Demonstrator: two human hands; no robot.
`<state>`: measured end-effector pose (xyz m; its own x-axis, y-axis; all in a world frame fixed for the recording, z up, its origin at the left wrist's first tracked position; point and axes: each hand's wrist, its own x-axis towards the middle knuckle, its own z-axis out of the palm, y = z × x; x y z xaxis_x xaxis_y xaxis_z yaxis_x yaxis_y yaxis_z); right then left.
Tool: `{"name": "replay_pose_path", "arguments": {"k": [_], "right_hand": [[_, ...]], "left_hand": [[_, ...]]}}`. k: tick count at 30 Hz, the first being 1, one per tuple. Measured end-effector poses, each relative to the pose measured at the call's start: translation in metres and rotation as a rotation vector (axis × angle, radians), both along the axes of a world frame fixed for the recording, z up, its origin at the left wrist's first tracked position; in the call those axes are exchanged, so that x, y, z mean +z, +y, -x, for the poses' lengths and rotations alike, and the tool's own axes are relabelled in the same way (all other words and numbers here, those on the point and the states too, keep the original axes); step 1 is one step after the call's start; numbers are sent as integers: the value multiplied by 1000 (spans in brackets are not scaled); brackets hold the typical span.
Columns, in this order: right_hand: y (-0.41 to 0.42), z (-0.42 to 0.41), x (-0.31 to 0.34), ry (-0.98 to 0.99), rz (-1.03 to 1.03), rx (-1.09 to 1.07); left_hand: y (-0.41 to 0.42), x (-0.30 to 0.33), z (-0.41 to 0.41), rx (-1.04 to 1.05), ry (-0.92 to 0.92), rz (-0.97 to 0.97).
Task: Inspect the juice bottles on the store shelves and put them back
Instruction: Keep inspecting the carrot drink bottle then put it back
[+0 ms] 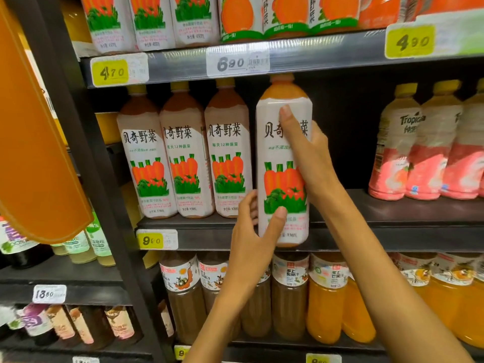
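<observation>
A tall carrot juice bottle (272, 153) with a white label, carrot picture and orange cap is upright in front of the middle shelf (366, 231), its base level with the shelf's front edge. My left hand (251, 237) grips its lower part, thumb across the label. My right hand (303, 142) holds the upper part from the right, fingers over the black lettering. Three matching bottles (183, 153) stand in a row on the shelf to its left.
Pink-labelled Tropicana bottles (424, 145) stand at the shelf's right, with a dark gap between them and the held bottle. Smaller carrot juice bottles (154, 19) fill the shelf above; brown and orange juice bottles (324, 297) the one below. An orange sign (34, 127) hangs at left.
</observation>
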<state>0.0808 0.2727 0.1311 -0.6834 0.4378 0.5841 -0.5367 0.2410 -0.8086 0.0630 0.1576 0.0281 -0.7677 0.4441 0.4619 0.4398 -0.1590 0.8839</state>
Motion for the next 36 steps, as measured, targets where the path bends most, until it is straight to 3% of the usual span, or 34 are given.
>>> {"name": "replay_pose_path", "arguments": {"k": [3, 9, 15, 20, 24, 28, 33, 36], "right_hand": [[-6, -14, -10, -38, 64, 138], [-11, -40, -21, -34, 141, 243], [8, -50, -8, -36, 280, 409], [12, -57, -30, -138, 362, 519], [15, -67, -46, -204, 339, 334], [10, -73, -54, -182, 188, 147], [16, -93, -57, -192, 181, 186], [19, -104, -63, -128, 320, 304]], "left_hand": [[-2, -3, -13, -126, -102, -94], [-12, -10, -30, -175, -191, -175], [-28, -22, -43, -449, -465, -259], [-22, -54, -61, -540, -615, -349], [-18, -69, -65, -532, -692, -362], [-5, -70, -69, -316, -753, -303], [-14, -78, -76, -351, -760, -272], [-20, -73, -87, -427, -814, -274]]}}
